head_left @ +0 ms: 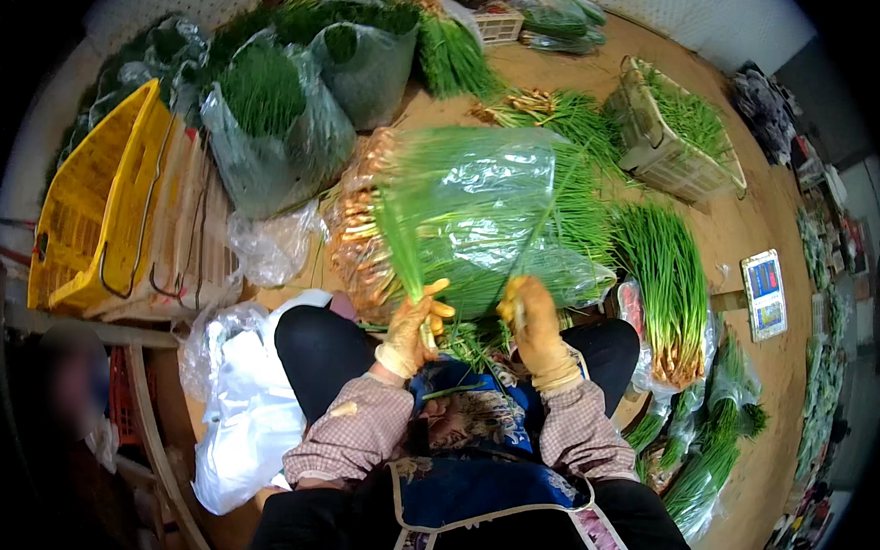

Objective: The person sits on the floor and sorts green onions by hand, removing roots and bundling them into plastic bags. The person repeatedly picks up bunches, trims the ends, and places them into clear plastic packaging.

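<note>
Blue floral apron (490,495) nearest; before it, the left hand (416,327) curls closed round a scallion bunch (400,240), leaves forward, and the right hand (532,322) apparently pinches a slender leaf (539,234). Plastic-sheathed scallions (502,175) lie between the floor's (767,219) far edge and the apron, roots leftward, presumably keeping ends even.

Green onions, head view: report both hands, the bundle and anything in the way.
Left grip closed on green onions. Right grip curled, contents unclear. Plastic-covered bundle just beyond both. Loose green scraps between the hands, possibly in the way.
</note>
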A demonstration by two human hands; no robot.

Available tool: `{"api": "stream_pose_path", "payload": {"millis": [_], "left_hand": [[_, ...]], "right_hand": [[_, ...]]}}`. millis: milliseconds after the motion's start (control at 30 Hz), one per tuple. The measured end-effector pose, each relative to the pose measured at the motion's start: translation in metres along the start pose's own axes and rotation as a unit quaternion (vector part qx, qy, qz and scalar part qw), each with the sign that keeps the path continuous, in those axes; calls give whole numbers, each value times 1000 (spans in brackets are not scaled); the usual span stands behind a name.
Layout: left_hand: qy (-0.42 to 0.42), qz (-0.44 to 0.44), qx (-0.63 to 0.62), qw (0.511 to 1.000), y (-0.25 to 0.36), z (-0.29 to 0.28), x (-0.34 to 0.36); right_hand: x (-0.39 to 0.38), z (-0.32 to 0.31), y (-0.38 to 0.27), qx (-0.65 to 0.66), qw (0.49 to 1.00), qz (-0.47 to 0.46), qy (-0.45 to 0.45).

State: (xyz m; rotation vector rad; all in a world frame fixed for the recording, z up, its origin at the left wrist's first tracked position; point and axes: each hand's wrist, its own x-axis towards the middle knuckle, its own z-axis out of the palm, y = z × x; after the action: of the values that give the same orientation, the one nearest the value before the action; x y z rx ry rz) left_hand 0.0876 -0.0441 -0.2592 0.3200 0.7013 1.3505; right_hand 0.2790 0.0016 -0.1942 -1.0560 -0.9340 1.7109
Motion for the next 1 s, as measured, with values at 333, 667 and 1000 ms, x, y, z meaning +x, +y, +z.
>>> {"api": "stream_pose_path", "payload": {"millis": [333, 667, 1000], "left_hand": [[-87, 20, 237, 967, -17, 27, 6], [-133, 25, 381, 915, 10, 87, 18], [58, -69, 515, 852, 33, -3, -3]], "right_hand": [[-2, 19, -21, -249, 958, -40, -137], [28, -193, -170, -180, 913, -261, 255], [-33, -464, -24, -818, 443, 110, 352]]}}
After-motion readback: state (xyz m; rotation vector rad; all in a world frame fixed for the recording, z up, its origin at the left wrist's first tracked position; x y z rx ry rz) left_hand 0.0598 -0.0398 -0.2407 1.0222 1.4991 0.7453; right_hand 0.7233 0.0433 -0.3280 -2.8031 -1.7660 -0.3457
